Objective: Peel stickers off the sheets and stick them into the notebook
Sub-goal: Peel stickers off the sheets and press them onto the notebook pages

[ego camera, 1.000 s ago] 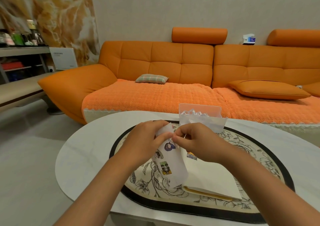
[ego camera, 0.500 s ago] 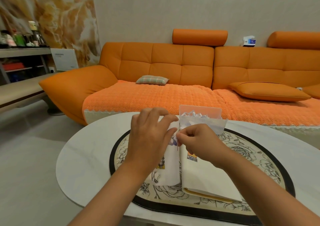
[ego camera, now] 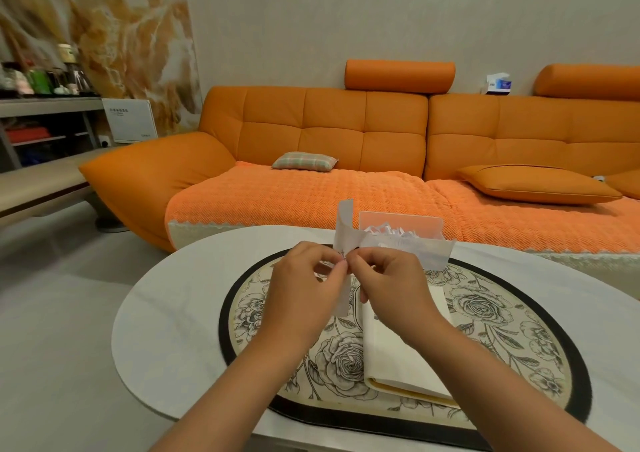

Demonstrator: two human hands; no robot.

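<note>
Pinching thin white sticker sheet (ego camera: 343,232) with both my hands: left hand (ego camera: 304,285), right hand (ego camera: 391,285), fingertips meeting above open cream notebook (ego camera: 408,358). Notebook flat on rose-print oval mat (ego camera: 512,316); clear scrap box (ego camera: 401,225) at 12 o'clock.

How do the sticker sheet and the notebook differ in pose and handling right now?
The sticker sheet is held off the table and bent; the notebook lies flat on the floral mat. Left hand and right hand both pinch the sheet; neither grips the notebook. Both are pale paper.
</note>
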